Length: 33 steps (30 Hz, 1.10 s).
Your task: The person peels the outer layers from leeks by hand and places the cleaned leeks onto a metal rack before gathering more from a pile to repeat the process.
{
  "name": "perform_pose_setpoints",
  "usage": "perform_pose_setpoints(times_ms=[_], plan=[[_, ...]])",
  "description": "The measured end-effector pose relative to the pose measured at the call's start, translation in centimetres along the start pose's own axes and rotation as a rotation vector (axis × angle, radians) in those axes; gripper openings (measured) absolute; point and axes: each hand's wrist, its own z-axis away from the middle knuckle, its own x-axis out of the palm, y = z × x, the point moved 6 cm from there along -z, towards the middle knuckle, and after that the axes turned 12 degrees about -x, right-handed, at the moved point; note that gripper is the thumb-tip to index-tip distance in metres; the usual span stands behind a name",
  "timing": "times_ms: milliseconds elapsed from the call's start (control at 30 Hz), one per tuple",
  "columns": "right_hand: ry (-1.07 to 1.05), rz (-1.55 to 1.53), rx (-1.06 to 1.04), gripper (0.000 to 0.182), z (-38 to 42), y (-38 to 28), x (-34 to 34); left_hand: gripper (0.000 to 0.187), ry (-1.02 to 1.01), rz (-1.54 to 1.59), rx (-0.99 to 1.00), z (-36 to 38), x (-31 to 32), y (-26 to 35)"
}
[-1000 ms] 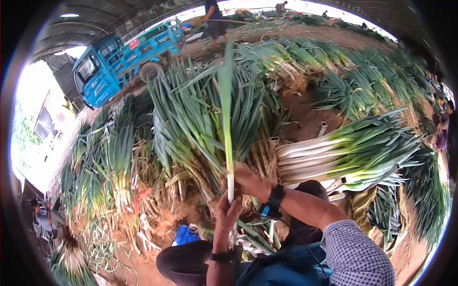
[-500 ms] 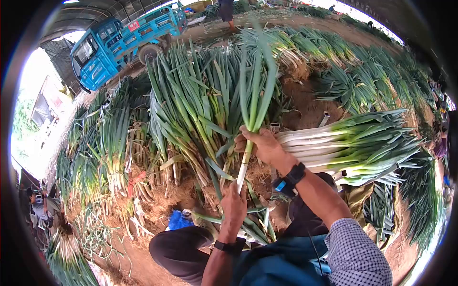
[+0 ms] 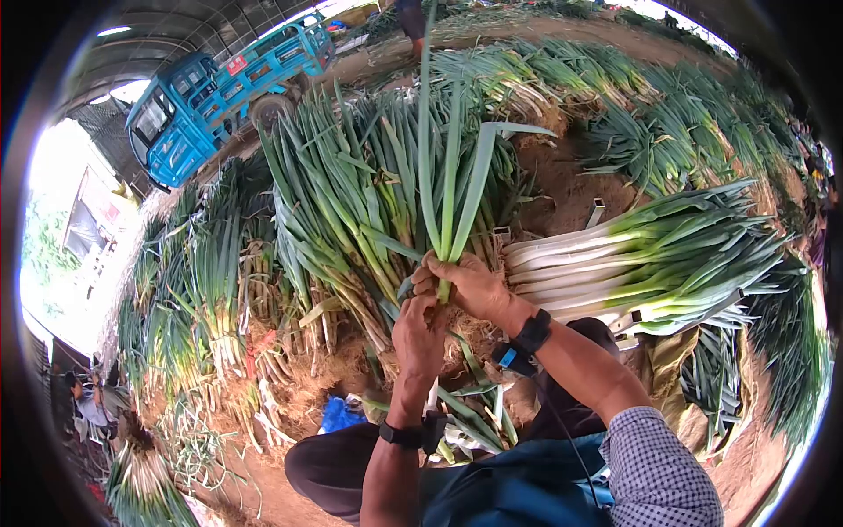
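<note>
leek (image 3: 448, 167): upright, both hands clamped on its stalk, right hand (image 3: 470, 285) above left hand (image 3: 420, 338). light; stalk likely firm, leaves floppy, so grip low. trimmed pile (image 3: 632, 263) right of hands.

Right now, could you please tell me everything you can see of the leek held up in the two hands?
The leek stands nearly upright in front of the piled bunches. Its long flat green leaves fan upward from the grip, one running past the top of the picture and one bent over at its tip toward the right. The right hand wraps the stalk where the leaves gather; the left hand closes just below it. The hands hide the lower stalk, so its root end cannot be seen.
</note>
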Motion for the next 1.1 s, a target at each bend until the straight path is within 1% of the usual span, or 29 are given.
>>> perform_pose_setpoints(times_ms=[67, 167, 233, 267, 300, 333, 367, 400, 467, 500, 600, 633, 733, 800, 833, 933, 967, 1067, 1100], plan=[[0.052, 0.083, 0.012, 0.014, 0.1, 0.6, -0.3, 0.015, 0.040, -0.120, -0.009, 0.4, 0.2, -0.1], [0.139, 0.202, 0.035, 0.015, -0.1, 1.7, -1.2, 0.012, 0.031, -0.165, 0.141, 0.4, 1.0, 0.0], [0.194, 0.271, 0.023, 0.015, -0.3, 1.4, -1.6, 0.012, -0.045, -0.194, 0.186, 0.8, 1.5, 0.0], [0.206, 0.224, -0.001, 0.016, -0.7, 1.0, -1.8, 0.013, -0.087, -0.208, 0.214, 1.2, 1.8, 0.0], [0.220, 0.178, -0.025, 0.017, -1.2, 0.3, -2.0, 0.013, -0.150, -0.138, 0.226, 1.9, 2.1, 0.0], [0.233, 0.132, -0.049, 0.017, -1.8, -0.4, -2.5, 0.013, -0.169, -0.166, 0.267, 2.9, 2.3, -0.4], [0.160, 0.049, -0.095, 0.017, -2.9, -0.5, -3.6, 0.013, -0.188, -0.193, 0.309, 3.9, 2.6, -1.1], [0.152, 0.017, -0.105, 0.017, -3.1, -1.3, -3.7, 0.013, -0.210, -0.220, 0.350, 5.2, 2.7, -1.7], [0.140, -0.047, -0.124, 0.016, -3.2, -2.8, -3.4, 0.013, -0.353, -0.245, 0.168, 7.2, 2.4, -4.4], [0.101, -0.064, -0.125, 0.015, -3.1, -3.2, -3.2, 0.013, -0.419, -0.256, 0.073, 8.1, 2.1, -5.7], [0.063, -0.039, -0.127, 0.015, -3.0, -4.1, -2.5, 0.016, -0.494, -0.193, -0.064, 9.3, 0.6, -7.4], [0.025, -0.057, -0.103, 0.017, -2.9, -4.0, -2.1, 0.024, -0.322, -0.176, 0.020, 8.5, -1.1, -5.2], [-0.086, -0.121, -0.042, 0.020, -2.8, -3.7, -0.4, 0.028, 0.152, -0.332, 0.224, 4.6, -3.5, -0.6], [-0.151, -0.166, -0.023, 0.021, -2.4, -3.2, 1.2, 0.027, -0.179, -0.033, -0.186, 2.8, -1.4, -3.6], [-0.111, -0.191, -0.020, 0.024, -1.9, -3.3, 2.3, 0.028, -0.345, 0.123, -0.383, 2.6, 0.0, -5.0], [0.022, 0.116, -0.001, 0.026, -0.7, -1.2, -0.2, 0.027, -0.170, 0.102, -0.361, 2.5, 1.0, -5.8], [0.026, 0.086, 0.007, 0.028, 0.0, -0.5, -0.7, 0.023, -0.092, 0.252, -0.402, 2.8, 0.9, -5.0], [0.064, -0.124, 0.067, 0.028, 1.8, 1.2, -1.4, 0.026, -0.074, 0.247, -0.429, 3.0, 3.3, -8.1], [0.107, -0.137, 0.079, 0.029, 2.1, 1.1, -1.5, 0.026, -0.138, 0.311, -0.448, 3.0, 3.8, -7.9]])
